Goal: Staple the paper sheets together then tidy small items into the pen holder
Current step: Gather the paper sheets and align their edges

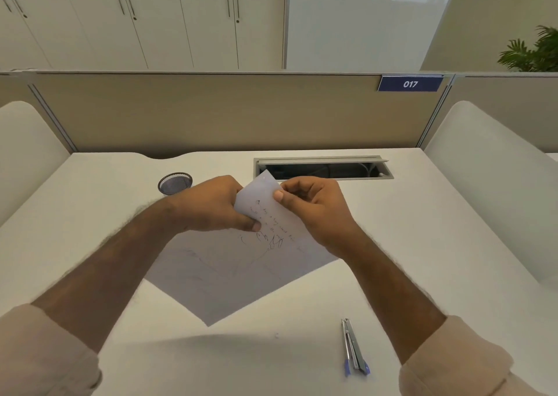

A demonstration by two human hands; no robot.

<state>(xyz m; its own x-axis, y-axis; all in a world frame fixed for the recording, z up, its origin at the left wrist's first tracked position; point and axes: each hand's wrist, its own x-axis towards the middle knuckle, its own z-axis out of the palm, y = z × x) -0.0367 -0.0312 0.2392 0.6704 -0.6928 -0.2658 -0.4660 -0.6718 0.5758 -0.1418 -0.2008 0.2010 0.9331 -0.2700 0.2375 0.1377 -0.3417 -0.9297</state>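
Note:
White paper sheets (229,275) with handwriting are held up over the middle of the desk, one corner raised toward me. My left hand (211,205) pinches the left edge near that corner. My right hand (314,205) pinches the top corner between thumb and fingers. A silver stapler with blue ends (353,347) lies on the desk at the front right, apart from both hands. The black mesh pen holder (174,182) stands at the back left, partly hidden behind my left hand.
The white desk (422,244) ends at a beige partition. An open cable tray slot (324,169) sits at the back centre. White chair backs stand at both sides. A tiny speck (276,335) lies near the front edge.

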